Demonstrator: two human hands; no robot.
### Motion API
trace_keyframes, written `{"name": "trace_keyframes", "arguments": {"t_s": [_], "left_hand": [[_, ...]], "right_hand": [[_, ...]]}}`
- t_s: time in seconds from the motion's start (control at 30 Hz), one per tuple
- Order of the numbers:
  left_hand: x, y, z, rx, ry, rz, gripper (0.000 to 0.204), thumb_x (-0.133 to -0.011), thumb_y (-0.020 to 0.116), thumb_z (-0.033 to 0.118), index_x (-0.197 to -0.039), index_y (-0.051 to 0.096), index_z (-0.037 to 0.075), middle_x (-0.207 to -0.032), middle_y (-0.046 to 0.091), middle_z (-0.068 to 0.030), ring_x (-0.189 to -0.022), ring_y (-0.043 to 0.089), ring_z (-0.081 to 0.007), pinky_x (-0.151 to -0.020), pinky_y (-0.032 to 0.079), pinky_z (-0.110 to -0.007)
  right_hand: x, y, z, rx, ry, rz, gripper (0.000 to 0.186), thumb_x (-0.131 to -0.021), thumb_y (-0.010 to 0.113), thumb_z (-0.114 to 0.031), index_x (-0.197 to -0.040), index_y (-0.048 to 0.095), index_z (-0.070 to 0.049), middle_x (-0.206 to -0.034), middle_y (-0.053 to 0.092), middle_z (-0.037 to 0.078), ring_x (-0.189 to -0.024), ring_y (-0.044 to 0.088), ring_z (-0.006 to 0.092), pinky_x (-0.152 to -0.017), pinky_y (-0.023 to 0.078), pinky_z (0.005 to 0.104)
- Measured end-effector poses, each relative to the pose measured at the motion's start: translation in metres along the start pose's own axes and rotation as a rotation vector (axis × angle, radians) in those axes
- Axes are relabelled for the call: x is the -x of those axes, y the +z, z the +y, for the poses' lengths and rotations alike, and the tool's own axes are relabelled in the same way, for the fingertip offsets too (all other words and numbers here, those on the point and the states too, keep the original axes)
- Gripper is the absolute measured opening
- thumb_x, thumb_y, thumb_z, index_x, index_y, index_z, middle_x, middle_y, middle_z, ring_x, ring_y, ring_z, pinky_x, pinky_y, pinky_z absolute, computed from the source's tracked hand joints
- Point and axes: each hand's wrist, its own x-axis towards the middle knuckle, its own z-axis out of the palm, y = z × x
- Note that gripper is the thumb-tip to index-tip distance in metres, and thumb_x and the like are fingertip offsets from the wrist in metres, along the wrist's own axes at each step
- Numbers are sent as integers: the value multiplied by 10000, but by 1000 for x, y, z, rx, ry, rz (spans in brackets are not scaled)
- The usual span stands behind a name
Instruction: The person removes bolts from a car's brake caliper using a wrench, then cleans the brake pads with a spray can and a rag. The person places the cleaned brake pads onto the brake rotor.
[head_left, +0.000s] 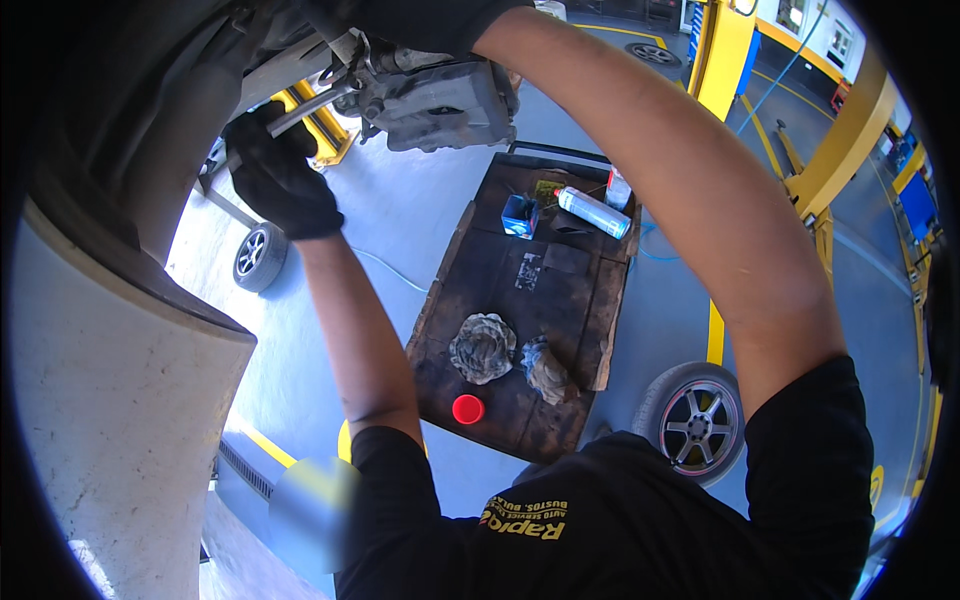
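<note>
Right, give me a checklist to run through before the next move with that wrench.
1. Left hand gloved and closed around the silver wrench: ok.
2. Wrench end fully seated by the grey caliper: cannot tell, too small.
3. Right hand's grip: cannot tell, cut off by the upper edge.
4. Red cap on the cart: ok.
5. Spray can upright: not ok, lying on its side.

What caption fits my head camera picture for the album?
Gloved left hand holds a metal tool near a grey car part, red lid on the table.
</note>
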Motion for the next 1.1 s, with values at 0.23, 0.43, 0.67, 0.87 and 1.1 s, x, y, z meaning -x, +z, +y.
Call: {"name": "trace_keyframes", "arguments": {"t_s": [0.23, 0.43, 0.67, 0.87, 1.1], "left_hand": [[-123, 34, -60, -617, 983, 50, 250, -912, 635, 74, -1152, 706, 79, -978, 722, -135, -870, 703, -289, -756, 548, -411], [-162, 65, -54, -54, 637, -456, 221, -928, 607, 28, -1124, 709, 45, -881, 722, -153, -817, 697, -317, -716, 540, -406], [-155, 69, -53, 292, 38, -614, 196, -967, 563, 74, -1092, 708, 31, -864, 713, -141, -799, 690, -299, -717, 535, -399], [-163, 81, -57, 496, -180, -667, 215, -999, 525, 112, -1064, 707, 18, -848, 706, -130, -784, 685, -283, -717, 531, -393], [24, 10, 26, 143, 21, -21, 427, -975, 616, 353, -1296, 604, 72, -1160, 687, -122, -965, 673, -270, -861, 527, -409]], "right_hand": [[-1, 7, 3, -67, 30, -14, 454, -1015, 526, -436, -1067, 699, -20, -993, 719, 256, -1031, 669, 428, -956, 462, 538], [2, 9, 5, 22, -51, 79, 412, -992, 555, -407, -1063, 702, -28, -985, 720, 247, -1007, 671, 428, -941, 471, 528], [-2, 10, 7, 73, -68, 95, 365, -951, 595, -379, -962, 733, -42, -890, 727, 222, -908, 698, 402, -889, 498, 518], [-4, 7, 3, 110, -89, 98, 373, -954, 592, -384, -915, 741, -45, -843, 725, 203, -851, 705, 395, -870, 507, 514], [-2, 2, 0, 75, -37, 73, 414, -975, 567, -405, -903, 730, -32, -955, 716, 227, -960, 687, 392, -891, 496, 512]]}}
